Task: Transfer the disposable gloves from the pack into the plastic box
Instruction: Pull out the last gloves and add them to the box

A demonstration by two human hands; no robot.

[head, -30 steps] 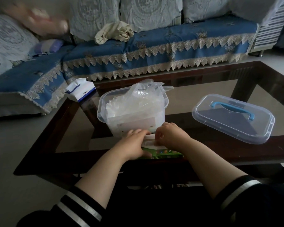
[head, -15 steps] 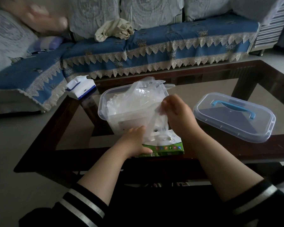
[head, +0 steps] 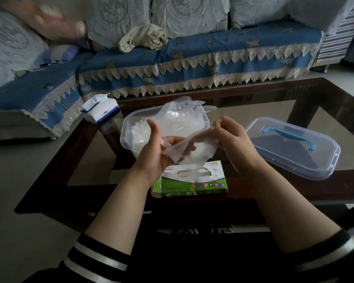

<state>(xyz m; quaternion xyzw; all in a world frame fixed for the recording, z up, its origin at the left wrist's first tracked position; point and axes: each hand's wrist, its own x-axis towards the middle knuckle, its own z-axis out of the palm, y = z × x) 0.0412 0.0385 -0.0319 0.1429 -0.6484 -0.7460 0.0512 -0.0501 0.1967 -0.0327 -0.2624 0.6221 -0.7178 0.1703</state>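
Note:
A thin clear disposable glove [head: 194,149] is stretched between both hands, above the green and white glove pack [head: 194,183] near the table's front edge. My left hand [head: 157,152] holds its left end with fingers curled under the film. My right hand [head: 231,139] pinches its right end. Just behind the hands stands the clear plastic box [head: 129,127], with several crumpled gloves in it and some sticking up over the rim.
The box's clear lid with a blue handle [head: 292,148] lies to the right on the glass-topped table [head: 325,123]. A white and blue tissue pack [head: 100,110] sits at the table's back left. A blue-covered sofa [head: 192,64] runs behind.
Both hands rose from the pack. The right hand drew a glove up out of it, then the left hand left the pack and took hold of the glove's other end.

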